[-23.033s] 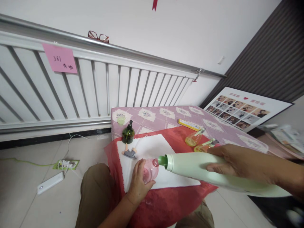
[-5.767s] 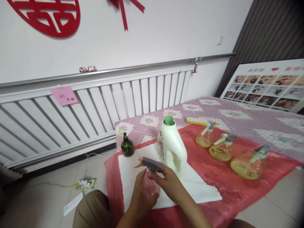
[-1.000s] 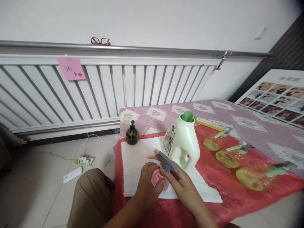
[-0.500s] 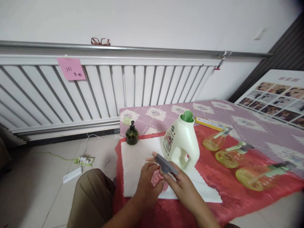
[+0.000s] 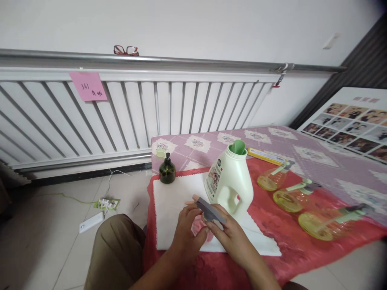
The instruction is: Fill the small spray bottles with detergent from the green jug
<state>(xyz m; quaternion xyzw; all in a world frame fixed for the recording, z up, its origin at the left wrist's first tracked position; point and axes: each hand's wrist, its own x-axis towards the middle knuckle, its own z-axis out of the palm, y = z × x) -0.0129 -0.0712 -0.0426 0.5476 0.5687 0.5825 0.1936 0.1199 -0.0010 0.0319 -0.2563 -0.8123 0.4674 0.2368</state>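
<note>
Both hands are on a small spray bottle (image 5: pixel 198 226) with a clear pinkish body, standing over a white cloth (image 5: pixel 169 205). My left hand (image 5: pixel 185 231) wraps its fingers round the bottle's upper part. At the neck, my right hand (image 5: pixel 231 233) grips the grey spray head (image 5: pixel 210 209), whose pinkish nozzle points to the left. Fingers hide much of the neck. Just behind stands a large pale green detergent jug (image 5: pixel 222 181), with a green cap or funnel (image 5: pixel 238 147) sitting in its mouth. A dark green pump bottle (image 5: pixel 167 171) is at the cloth's far left corner.
Several things lie on the red cloth (image 5: pixel 266 209) to the right, among them spray bottles (image 5: pixel 288 199) with yellow liquid. A yellow-and-white box (image 5: pixel 266 156) is behind them. A green lid (image 5: pixel 161 152) lies near the radiator (image 5: pixel 145 112). A white power bank (image 5: pixel 91 222) is on the floor.
The view has shifted slightly. Both hands keep nearly the same hold on the spray bottle, and the objects around them stay in place.
</note>
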